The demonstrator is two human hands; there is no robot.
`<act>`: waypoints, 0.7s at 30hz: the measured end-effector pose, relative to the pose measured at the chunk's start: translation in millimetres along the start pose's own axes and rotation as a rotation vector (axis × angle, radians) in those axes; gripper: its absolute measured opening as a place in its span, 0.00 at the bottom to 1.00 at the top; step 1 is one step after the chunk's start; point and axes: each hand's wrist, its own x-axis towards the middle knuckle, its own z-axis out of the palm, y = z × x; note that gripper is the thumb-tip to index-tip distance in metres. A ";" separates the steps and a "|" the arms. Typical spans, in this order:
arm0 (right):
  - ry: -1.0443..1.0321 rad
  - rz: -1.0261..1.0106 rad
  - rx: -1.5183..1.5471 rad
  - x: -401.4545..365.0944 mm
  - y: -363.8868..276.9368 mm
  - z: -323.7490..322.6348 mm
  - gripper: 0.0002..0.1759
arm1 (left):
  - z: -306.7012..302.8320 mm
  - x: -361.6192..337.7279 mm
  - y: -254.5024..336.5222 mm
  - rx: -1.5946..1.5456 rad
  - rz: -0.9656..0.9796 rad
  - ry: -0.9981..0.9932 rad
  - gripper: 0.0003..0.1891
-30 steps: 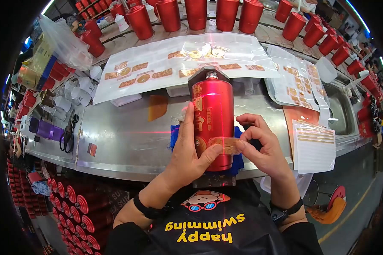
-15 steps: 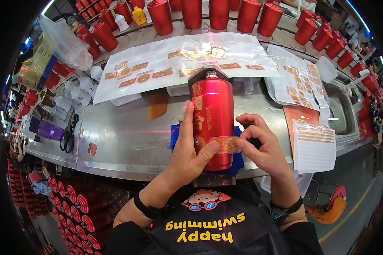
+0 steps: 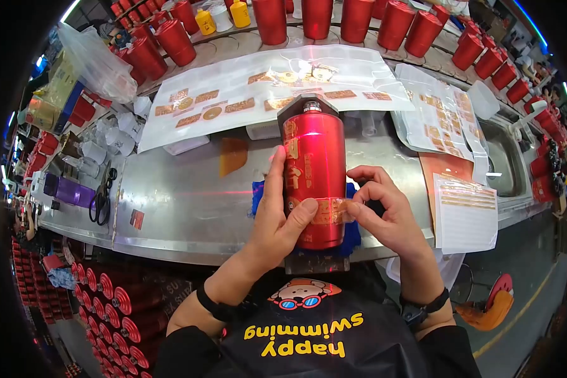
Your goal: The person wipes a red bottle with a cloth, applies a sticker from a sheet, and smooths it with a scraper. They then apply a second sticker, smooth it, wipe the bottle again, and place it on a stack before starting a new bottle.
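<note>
A shiny red bottle (image 3: 321, 148) with gold lettering lies in front of me, its silver neck pointing away and set against a dark angular holder (image 3: 288, 114). My left hand (image 3: 272, 230) wraps the bottle's left side, fingers along it and thumb pressing near the left end of a clear strip sticker (image 3: 329, 211) with gold print. The fingertips of my right hand (image 3: 387, 217) pinch the strip's right end at the bottle's right side. Blue cloth (image 3: 353, 242) shows beneath the bottle.
Sheets of gold stickers (image 3: 227, 94) lie behind the bottle, more sheets (image 3: 438, 116) to the right. Scissors (image 3: 103, 198) and a purple bottle (image 3: 72, 191) sit at left. Red bottles (image 3: 356, 19) line the conveyor at the back; a sink (image 3: 504, 157) is at right.
The strip now lies flatter across the bottle. The bottle appears turned slightly, its lettering shifted left. Bottles on the conveyor at the back have moved right.
</note>
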 end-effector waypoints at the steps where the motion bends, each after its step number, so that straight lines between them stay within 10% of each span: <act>1: -0.002 0.005 0.009 -0.3 -0.6 -0.3 0.08 | -0.5 0.2 -0.9 0.015 0.005 0.001 0.45; 17: -0.008 0.014 0.073 -1.7 7.4 4.0 0.11 | 2.3 -0.8 -3.8 0.090 -0.029 0.016 0.56; 21: -0.001 -0.036 0.013 -2.3 11.0 4.6 0.10 | -3.7 -15.4 14.8 0.563 0.198 -0.109 0.64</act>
